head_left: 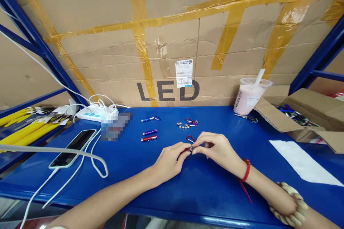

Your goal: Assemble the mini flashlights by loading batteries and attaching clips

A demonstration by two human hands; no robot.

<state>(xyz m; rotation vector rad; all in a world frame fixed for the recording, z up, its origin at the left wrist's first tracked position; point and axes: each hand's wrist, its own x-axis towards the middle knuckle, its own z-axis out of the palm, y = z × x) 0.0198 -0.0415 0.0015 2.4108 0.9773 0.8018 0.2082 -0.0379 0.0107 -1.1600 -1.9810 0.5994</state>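
My left hand (172,157) is closed around a small red flashlight tube (186,149), mostly hidden by the fingers. At its open-looking dark end, thumb and fingertips of my right hand (215,147) are pinched together; what they grip is too small to make out. Just beyond the fingers lies a red carabiner clip (190,138). Farther back are several button cells (183,126) beside end caps with carabiners (191,121). Left of these lie a blue mini flashlight with a clip (147,119), a purple tube (149,132) and a red tube (148,138).
On the left are a phone (72,148), white cables and a power strip (94,113). At the right stand a pink drink cup (247,98), keys (245,117), an open cardboard box (303,132) and white paper (303,162). A large LED carton (107,64) backs the blue table (166,200).
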